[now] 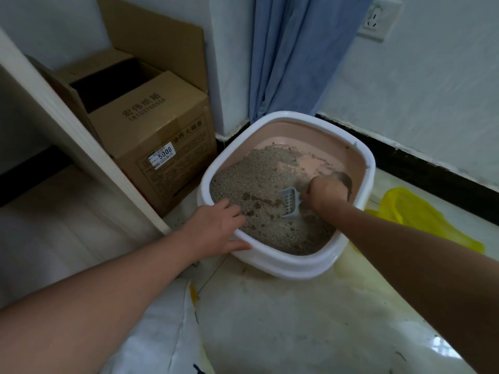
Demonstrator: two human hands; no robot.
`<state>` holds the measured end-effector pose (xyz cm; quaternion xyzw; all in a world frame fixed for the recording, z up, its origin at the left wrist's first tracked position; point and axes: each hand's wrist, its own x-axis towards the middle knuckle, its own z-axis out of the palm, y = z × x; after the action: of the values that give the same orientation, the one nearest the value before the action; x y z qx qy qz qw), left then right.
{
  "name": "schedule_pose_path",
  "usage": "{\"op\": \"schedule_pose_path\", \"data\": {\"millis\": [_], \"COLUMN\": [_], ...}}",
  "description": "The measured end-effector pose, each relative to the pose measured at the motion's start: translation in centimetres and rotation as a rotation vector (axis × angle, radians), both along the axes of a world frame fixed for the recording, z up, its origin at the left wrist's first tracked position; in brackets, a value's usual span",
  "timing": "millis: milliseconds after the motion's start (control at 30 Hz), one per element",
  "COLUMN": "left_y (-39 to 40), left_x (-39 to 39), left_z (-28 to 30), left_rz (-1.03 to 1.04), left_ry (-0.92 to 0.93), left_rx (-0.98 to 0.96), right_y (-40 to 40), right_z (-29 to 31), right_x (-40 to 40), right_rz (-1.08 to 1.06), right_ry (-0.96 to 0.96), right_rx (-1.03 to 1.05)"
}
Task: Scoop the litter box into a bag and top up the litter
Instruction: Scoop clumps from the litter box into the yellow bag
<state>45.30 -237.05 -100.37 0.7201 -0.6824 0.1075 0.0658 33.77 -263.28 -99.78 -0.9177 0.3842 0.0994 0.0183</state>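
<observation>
Holding the litter box (286, 265) rim with our left hand (216, 228), we grip the scoop (290, 202) in our right hand (325, 194). We should dig slow, shake it, then tip clumps into the yellow bag (421, 214) nearby.

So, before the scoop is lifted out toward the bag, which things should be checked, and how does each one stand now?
1. Right hand grips the scoop: ok.
2. Left hand steadies the litter box at its rim: ok.
3. Scoop is loaded with clumps: cannot tell.
4. Yellow bag lies within reach, on the floor right of the box: ok.
5. Bag mouth is open: cannot tell.
6. Litter depth is enough: not ok, bare bottom shows at the far side.
</observation>
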Motion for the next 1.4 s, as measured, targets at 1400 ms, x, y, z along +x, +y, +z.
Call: {"op": "schedule_pose_path", "data": {"millis": [1400], "left_y": [0.1], "left_x": [-0.1], "left_z": [0.1], "left_rz": [0.049], "left_ry": [0.04], "left_rx": [0.077], "right_y": [3.1], "right_z": [-1.1], "right_x": [1.0], "right_rz": [0.069], "right_ry": [-0.187], "right_rx": [0.081]}}
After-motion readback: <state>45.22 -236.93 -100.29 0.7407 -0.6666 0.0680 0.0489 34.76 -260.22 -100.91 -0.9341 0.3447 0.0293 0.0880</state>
